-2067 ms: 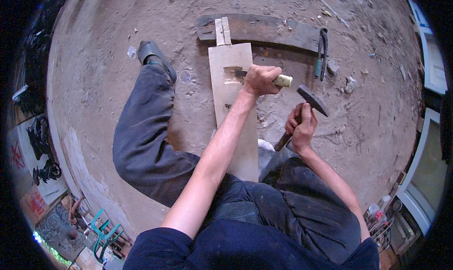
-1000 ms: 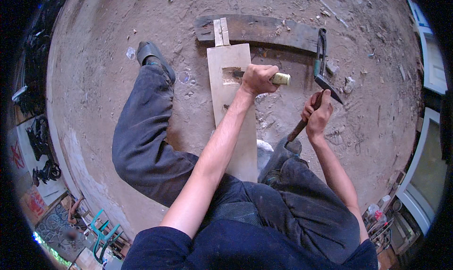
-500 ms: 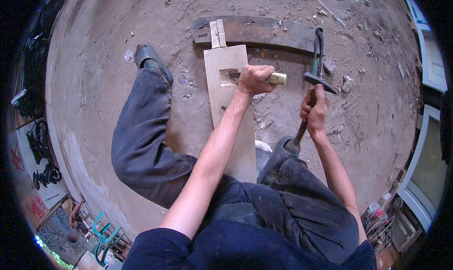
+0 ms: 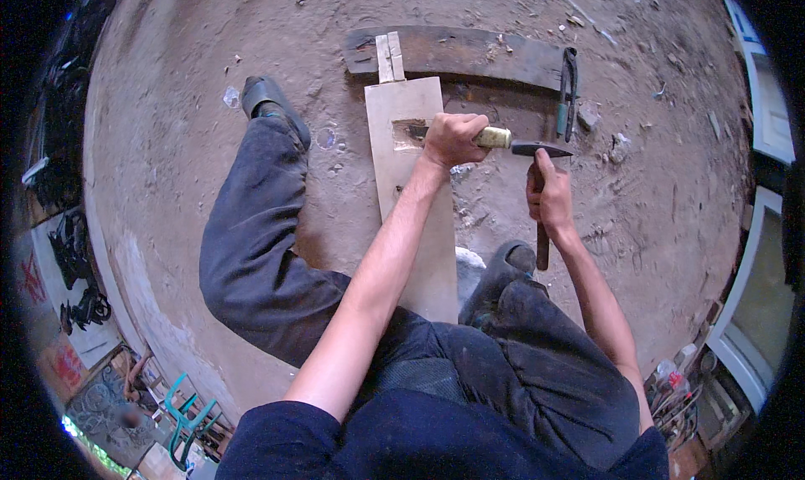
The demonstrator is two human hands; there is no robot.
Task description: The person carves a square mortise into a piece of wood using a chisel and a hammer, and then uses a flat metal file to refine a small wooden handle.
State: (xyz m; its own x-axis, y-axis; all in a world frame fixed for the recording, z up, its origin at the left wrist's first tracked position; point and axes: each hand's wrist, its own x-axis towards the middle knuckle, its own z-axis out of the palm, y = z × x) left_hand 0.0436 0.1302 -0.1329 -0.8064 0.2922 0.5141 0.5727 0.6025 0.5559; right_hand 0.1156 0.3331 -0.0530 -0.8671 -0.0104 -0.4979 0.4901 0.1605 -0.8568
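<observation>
My left hand point(image 4: 454, 140) is closed round a chisel point(image 4: 497, 137) with a pale yellowish handle. The chisel lies sideways over a light wooden board point(image 4: 419, 220), its blade at a rectangular recess point(image 4: 405, 142) cut near the far end; my fist hides part of the blade. In my right hand point(image 4: 549, 197) is a hammer point(image 4: 541, 149), gripped by its dark handle close below the head. The hammer's flat face is level with the butt of the chisel handle, almost touching it. A narrow split tongue point(image 4: 390, 57) juts from the board's far end.
The tongue rests on a dark, worn plank point(image 4: 478, 52) lying across the dirt floor. Pliers or a similar tool with green grips point(image 4: 564, 103) lean at its right end. My shoes point(image 4: 272, 103) flank the board. Far left stands a green chair point(image 4: 189, 417); white-framed panels point(image 4: 746, 287) are at right.
The hammer has swung left, from apart to right beside the chisel's butt, its head now level. My left hand and the chisel have kept their place on the board.
</observation>
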